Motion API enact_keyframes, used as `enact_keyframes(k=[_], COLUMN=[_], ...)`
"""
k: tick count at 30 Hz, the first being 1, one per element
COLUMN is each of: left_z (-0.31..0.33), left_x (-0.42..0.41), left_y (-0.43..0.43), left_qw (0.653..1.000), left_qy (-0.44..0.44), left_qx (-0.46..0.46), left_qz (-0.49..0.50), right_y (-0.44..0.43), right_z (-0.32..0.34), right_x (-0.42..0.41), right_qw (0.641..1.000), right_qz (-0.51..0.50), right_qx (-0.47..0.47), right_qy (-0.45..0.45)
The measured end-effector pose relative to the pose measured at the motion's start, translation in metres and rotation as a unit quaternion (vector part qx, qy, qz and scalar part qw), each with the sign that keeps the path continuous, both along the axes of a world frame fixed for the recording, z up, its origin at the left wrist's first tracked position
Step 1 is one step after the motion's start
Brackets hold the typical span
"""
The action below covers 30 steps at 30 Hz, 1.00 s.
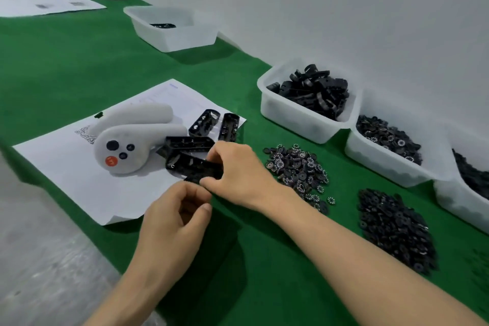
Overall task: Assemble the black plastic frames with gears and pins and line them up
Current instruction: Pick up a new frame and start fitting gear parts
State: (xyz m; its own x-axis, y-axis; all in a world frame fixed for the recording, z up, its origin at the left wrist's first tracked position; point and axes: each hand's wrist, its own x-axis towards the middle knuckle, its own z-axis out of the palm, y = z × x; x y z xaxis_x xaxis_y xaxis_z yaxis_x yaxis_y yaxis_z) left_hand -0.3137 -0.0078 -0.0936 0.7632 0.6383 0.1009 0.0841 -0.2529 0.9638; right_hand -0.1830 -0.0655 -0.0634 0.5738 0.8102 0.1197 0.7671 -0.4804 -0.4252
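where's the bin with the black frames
In the head view, the white bin of black frames sits right of centre by the wall, just behind the loose gear pile.

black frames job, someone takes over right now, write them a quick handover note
Right hand grips a black frame over the paper sheet. Left hand is curled at the frame's near end; what it pinches is hidden.
Three other frames lie askew on the sheet by the white controller.
Supplies on the right: frame bin, gear bin, loose gears, dark discs.
Left: finish the held frame, line all four up, probably build more.
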Motion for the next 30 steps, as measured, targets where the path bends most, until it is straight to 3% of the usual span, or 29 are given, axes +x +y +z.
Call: enact_keyframes(k=[4,6,9,15,20,23,26,30], left_z=[-0.002,-0.002,0.002,0.006,0.004,0.004,0.005,0.005], left_x=[-0.003,-0.003,0.002,0.011,0.007,0.006,0.013,0.029], left_y=[0.008,0.006,-0.002,-0.034,-0.059,-0.064,-0.055,-0.053], left_qw=[0.999,0.998,0.980,0.903,0.879,0.880,0.883,0.864], left_qy=[-0.038,-0.035,-0.031,0.011,-0.007,-0.018,-0.009,0.036], left_qx=[0.015,0.041,0.120,0.169,0.159,0.193,0.242,0.242], left_qz=[0.012,-0.028,-0.156,-0.395,-0.450,-0.433,-0.403,-0.439], right_y=[-0.063,-0.107,-0.158,-0.203,-0.190,-0.186,-0.190,-0.180], right_z=[0.012,0.014,0.008,-0.014,-0.018,-0.018,-0.017,-0.015], right_x=[-0.013,-0.028,-0.050,-0.069,-0.060,-0.053,-0.041,-0.037], right_qw=[1.000,1.000,0.999,0.995,0.980,0.964,0.967,0.981], right_qz=[-0.005,-0.022,-0.043,-0.092,-0.128,-0.174,-0.222,-0.187], right_qx=[0.008,0.005,0.010,0.037,0.146,0.174,0.122,0.060], right_qy=[-0.021,-0.008,0.017,-0.022,0.045,0.097,0.036,0.012])
